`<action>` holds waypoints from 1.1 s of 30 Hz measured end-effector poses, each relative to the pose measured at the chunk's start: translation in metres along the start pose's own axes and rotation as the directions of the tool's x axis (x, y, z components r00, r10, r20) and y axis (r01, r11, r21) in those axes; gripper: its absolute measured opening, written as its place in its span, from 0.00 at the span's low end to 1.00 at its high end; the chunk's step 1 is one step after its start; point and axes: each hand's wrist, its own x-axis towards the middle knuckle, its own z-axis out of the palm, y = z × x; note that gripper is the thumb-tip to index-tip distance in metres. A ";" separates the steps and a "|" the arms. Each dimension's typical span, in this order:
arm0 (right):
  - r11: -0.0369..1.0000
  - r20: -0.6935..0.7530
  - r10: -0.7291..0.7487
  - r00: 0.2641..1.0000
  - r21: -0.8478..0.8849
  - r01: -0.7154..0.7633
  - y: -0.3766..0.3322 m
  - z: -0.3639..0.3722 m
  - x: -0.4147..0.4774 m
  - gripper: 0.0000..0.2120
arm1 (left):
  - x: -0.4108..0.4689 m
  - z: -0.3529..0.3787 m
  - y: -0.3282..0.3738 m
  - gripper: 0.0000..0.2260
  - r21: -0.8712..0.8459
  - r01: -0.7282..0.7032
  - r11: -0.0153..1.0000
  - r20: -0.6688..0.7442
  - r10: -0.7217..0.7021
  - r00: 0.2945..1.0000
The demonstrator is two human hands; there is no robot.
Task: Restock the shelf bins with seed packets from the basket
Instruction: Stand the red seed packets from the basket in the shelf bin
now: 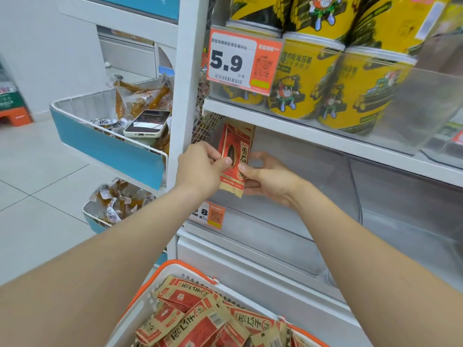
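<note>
A red and tan seed packet (237,146) stands upright at the left end of a clear shelf bin (325,196) under the canister shelf. My left hand (201,169) pinches its left edge with thumb and fingers. My right hand (269,177) pinches its right edge from the other side, thumb on the front. Below, at the bottom of the view, a white basket with an orange rim (175,267) holds several more of the same seed packets (200,316). The bin to the right of the held packet looks bare.
Yellow snack canisters (308,78) fill the shelf above, behind an orange 5.9 price tag (241,60). To the left, a blue-fronted wire bin (107,146) holds snack pouches and a phone (147,123); a second such bin (117,201) sits lower. A white upright post (185,96) divides them.
</note>
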 end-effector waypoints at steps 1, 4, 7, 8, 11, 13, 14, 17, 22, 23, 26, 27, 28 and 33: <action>1.000 -0.009 0.000 1.000 0.013 0.000 0.001 0.003 -0.001 0.21 | -0.002 0.002 0.000 0.09 0.004 -0.002 1.000 -0.022 0.002 1.000; 0.995 -0.049 -0.012 0.999 0.098 0.016 0.001 0.016 -0.009 0.14 | -0.006 0.006 0.004 0.08 -0.038 0.008 0.999 -0.121 -0.012 0.993; 0.971 -0.184 -0.022 0.983 0.232 0.065 0.003 0.029 -0.008 0.17 | -0.008 0.005 0.011 0.08 -0.199 0.026 0.980 -0.210 -0.068 0.975; 0.957 -0.220 -0.017 0.975 0.280 0.080 0.003 0.032 -0.008 0.19 | -0.009 0.005 0.013 0.07 -0.257 0.048 0.965 -0.222 -0.107 0.969; 0.897 -0.220 0.014 0.975 0.433 0.084 0.005 0.038 -0.016 0.20 | -0.009 0.005 0.012 0.08 -0.372 0.168 0.913 -0.200 -0.255 0.946; 0.883 -0.224 0.017 0.974 0.461 0.090 0.006 0.038 -0.024 0.21 | -0.008 0.007 0.009 0.09 -0.480 0.276 0.833 -0.123 -0.376 0.919; 0.881 -0.237 0.013 0.971 0.463 0.101 0.008 0.037 -0.028 0.21 | -0.009 0.009 0.009 0.09 -0.541 0.328 0.775 -0.078 -0.435 0.897; 0.897 -0.301 -0.002 0.954 0.421 0.135 0.013 0.036 -0.036 0.19 | -0.014 0.012 0.009 0.14 -0.649 0.414 0.638 -0.005 -0.548 0.836; 0.897 -0.412 -0.001 0.911 0.403 0.183 0.012 0.036 -0.045 0.13 | -0.020 0.014 0.016 0.21 -0.664 0.426 0.614 0.070 -0.517 0.853; 0.896 -0.422 -0.001 0.906 0.402 0.188 0.012 0.035 -0.046 0.12 | -0.021 0.014 0.018 0.20 -0.641 0.424 0.640 0.077 -0.495 0.865; 0.878 -0.424 0.009 0.906 0.437 0.196 0.011 0.035 -0.051 0.11 | -0.024 0.013 0.022 0.15 -0.504 0.364 0.783 0.045 -0.397 0.917; 0.862 -0.413 0.018 0.911 0.467 0.195 0.009 0.034 -0.053 0.14 | -0.024 0.012 0.023 0.14 -0.449 0.332 0.829 0.041 -0.352 0.935; 0.853 -0.394 0.030 0.919 0.490 0.182 0.008 0.032 -0.054 0.19 | -0.024 0.009 0.024 0.14 -0.394 0.301 0.868 0.046 -0.309 0.950; 0.964 -0.213 -0.012 0.977 0.259 0.068 0.003 0.021 -0.058 0.16 | -0.021 -0.003 0.024 0.12 -0.259 0.253 0.932 0.146 -0.222 0.964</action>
